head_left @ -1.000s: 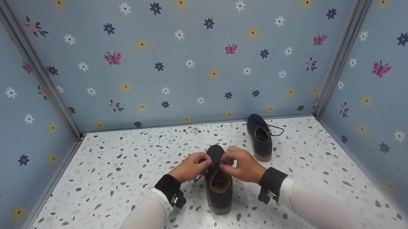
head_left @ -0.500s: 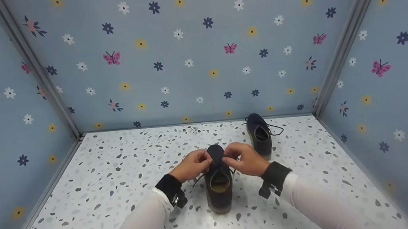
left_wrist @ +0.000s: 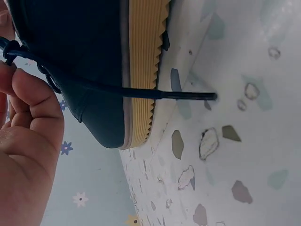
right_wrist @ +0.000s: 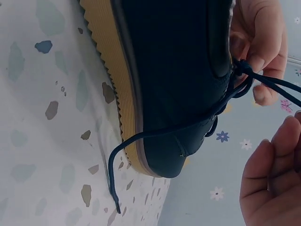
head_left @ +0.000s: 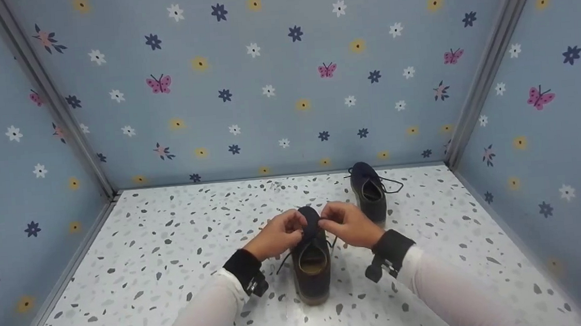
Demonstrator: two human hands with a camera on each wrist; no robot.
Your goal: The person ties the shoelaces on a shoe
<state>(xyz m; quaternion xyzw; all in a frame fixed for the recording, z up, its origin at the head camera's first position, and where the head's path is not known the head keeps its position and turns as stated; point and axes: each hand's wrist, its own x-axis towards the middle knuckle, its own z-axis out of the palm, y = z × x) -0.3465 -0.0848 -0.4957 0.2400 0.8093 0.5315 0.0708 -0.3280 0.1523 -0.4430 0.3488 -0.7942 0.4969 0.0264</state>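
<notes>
In the head view a dark navy lace-up shoe [head_left: 314, 285] stands on the speckled surface, toe away from me. My left hand [head_left: 278, 234] and right hand [head_left: 350, 225] meet over its lacing from both sides. Near the knot, my left thumb and forefinger pinch the dark shoelace [left_wrist: 108, 89], whose tipped end hangs past the ribbed tan sole [left_wrist: 143, 61]. In the right wrist view, two lace strands [right_wrist: 275, 84] stretch from the knot [right_wrist: 242, 67] toward my right hand, which pinches the lace. The other lace end droops down that side of the shoe.
A second navy shoe [head_left: 373, 195] stands behind and to the right, its lace looped out to the side. Blue flower-patterned panels [head_left: 273, 81] enclose the white speckled surface [head_left: 202, 294] at the back and both sides.
My right hand has drawn forward and slightly away from the shoe's opening, and a lace end now shows on the right side. My left hand has shifted a little forward and right.
</notes>
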